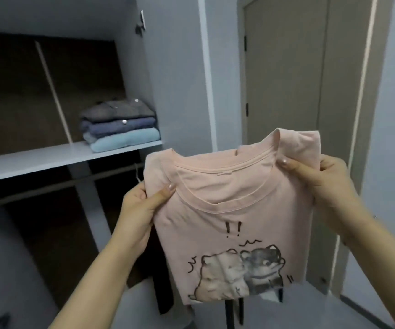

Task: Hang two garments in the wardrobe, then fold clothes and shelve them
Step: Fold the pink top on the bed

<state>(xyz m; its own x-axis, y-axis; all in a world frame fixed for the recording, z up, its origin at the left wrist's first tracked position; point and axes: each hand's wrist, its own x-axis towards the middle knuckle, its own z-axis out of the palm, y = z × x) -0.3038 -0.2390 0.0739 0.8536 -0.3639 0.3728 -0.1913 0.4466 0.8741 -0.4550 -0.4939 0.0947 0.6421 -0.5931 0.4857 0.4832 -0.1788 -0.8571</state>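
Head view: both hands, the left hand (142,205) and right hand (317,179), pinch one folded pink T-shirt (227,210) at its shoulders, in the air right of the shelf (49,160). Held upright, its folds may drop open. Three folded garments (120,127) are stacked on that shelf.

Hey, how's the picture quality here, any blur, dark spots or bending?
Head view: the pink T-shirt is fairly sharp; the lower wardrobe under the shelf sinks into shadow; wide-angle bending bows the door frame; overall soft, dim, bluish light, no glare.
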